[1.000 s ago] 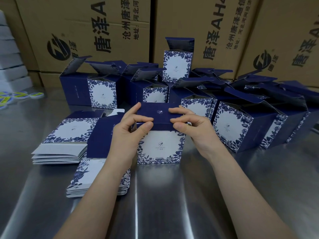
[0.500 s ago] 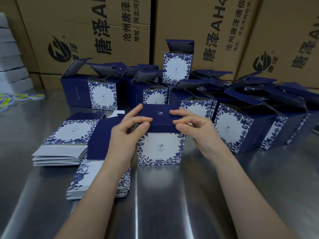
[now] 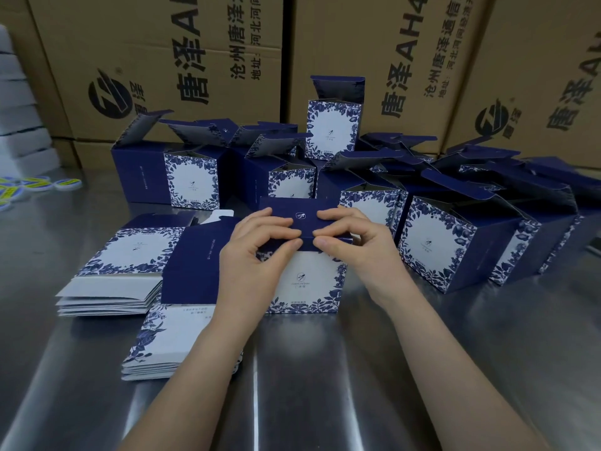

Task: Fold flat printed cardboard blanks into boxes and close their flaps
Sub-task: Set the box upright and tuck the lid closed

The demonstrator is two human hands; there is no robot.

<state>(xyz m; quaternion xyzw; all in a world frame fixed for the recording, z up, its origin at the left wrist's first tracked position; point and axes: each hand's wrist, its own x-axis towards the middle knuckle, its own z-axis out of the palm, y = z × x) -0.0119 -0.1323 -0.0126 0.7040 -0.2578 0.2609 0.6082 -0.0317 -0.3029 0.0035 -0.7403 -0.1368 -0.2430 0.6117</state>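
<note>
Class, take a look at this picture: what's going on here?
A person is making up boxes at a metal table. The left hand and right hand pinch the top flap of the box in front; it lies nearly shut. Flat blanks sit stacked to its left. Open boxes stand behind, before big cartons.

Brown printed cartons (image 3: 146, 43) back a steel table (image 3: 357, 385); round yellow discs (image 3: 66, 183) lie far left.
</note>
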